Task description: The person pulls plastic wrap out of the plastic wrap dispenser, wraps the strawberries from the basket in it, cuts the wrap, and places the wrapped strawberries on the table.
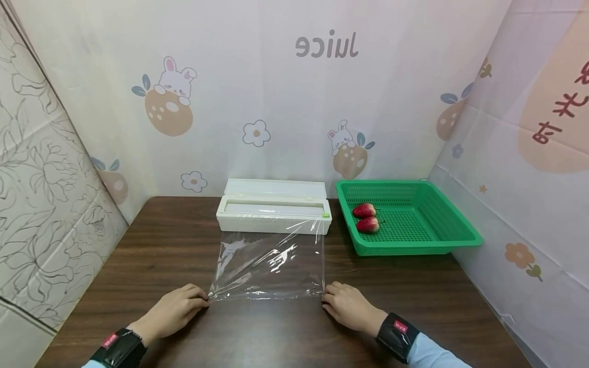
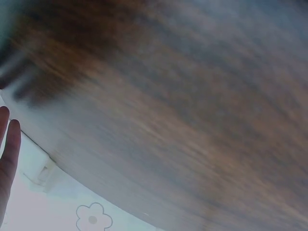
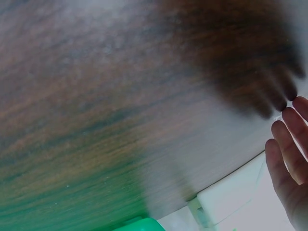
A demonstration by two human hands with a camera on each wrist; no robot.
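A sheet of clear plastic wrap point(image 1: 276, 263) stretches over the table from a white wrap dispenser box point(image 1: 273, 223), whose lid stands raised at the back. My left hand point(image 1: 177, 309) pinches the sheet's near left corner. At the near right corner, my right hand point(image 1: 347, 306) pinches the film between thumb and fingers. In the left wrist view, some fingers point(image 2: 10, 149) show at the left edge. Several fingers point(image 3: 287, 144) appear along the right edge of the right wrist view, above the table.
A green plastic basket point(image 1: 414, 250) sits at the table's back right. Two red strawberry-like fruits point(image 1: 368, 225) lie at its left side. The brown wooden table point(image 1: 267, 332) meets a printed curtain point(image 1: 285, 102) behind, with more fabric at both sides.
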